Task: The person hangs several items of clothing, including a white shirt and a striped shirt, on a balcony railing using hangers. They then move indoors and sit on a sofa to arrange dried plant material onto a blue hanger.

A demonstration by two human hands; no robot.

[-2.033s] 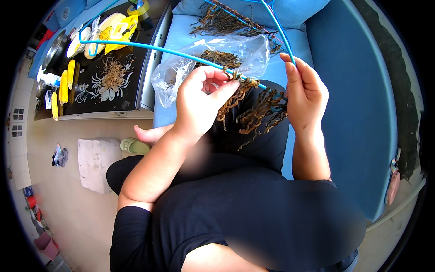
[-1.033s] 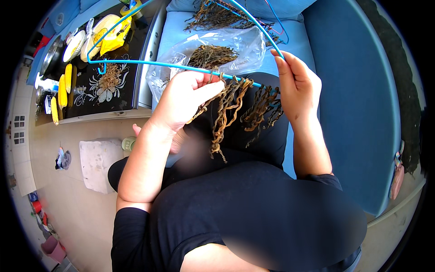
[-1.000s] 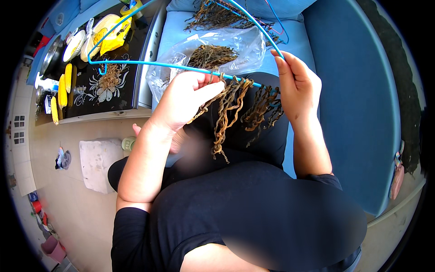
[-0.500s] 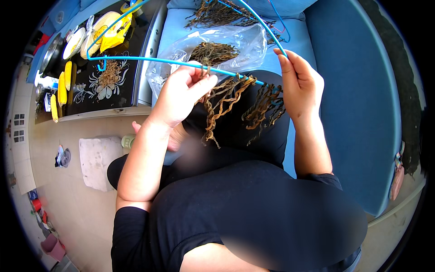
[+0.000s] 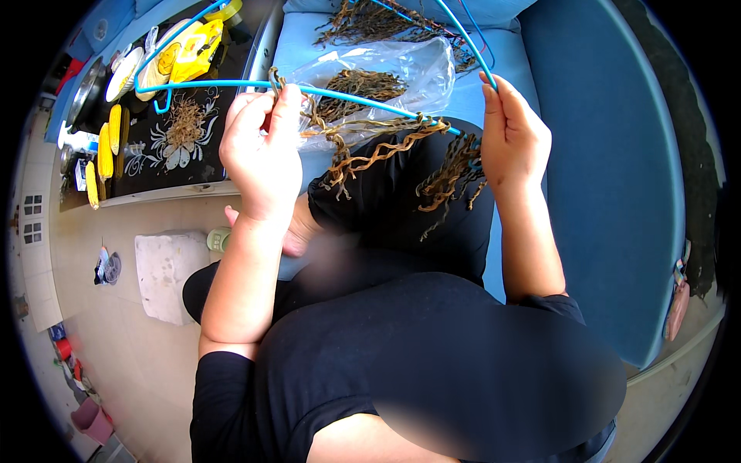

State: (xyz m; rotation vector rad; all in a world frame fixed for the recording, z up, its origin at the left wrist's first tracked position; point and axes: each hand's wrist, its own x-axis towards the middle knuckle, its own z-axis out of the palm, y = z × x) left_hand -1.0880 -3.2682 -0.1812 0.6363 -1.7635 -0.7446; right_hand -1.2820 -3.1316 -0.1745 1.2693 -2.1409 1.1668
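Across my lap hangs a blue clothes hanger [image 5: 351, 99] with twisted, brownish dried vegetable strips [image 5: 374, 160] looped over its lower bar. My right hand [image 5: 515, 139] is closed around the hanger near its right corner. Beside it dangles a darker bunch of dried strips [image 5: 448, 179]. My left hand [image 5: 262, 158] is closed, pinching a strip at the bar's left half. From there the strip stretches right, toward the looped ones. Behind the bar, a clear plastic bag [image 5: 428, 69] holds a heap of the same dried strips [image 5: 363, 86].
A second hanger loaded with dried strips [image 5: 370, 27] lies on the blue sofa [image 5: 594, 154]. To the left, a black patterned table [image 5: 224, 147] carries corn cobs [image 5: 106, 150], a pile of brown shreds [image 5: 185, 127], and a yellow bag [image 5: 197, 52]. A whitish block stool [image 5: 170, 274] stands on the floor.
My left hand has moved left and slightly up along the bar, drawing a strip out sideways. The hanging strips have swung left, and the hanger's left end has shifted up and left.
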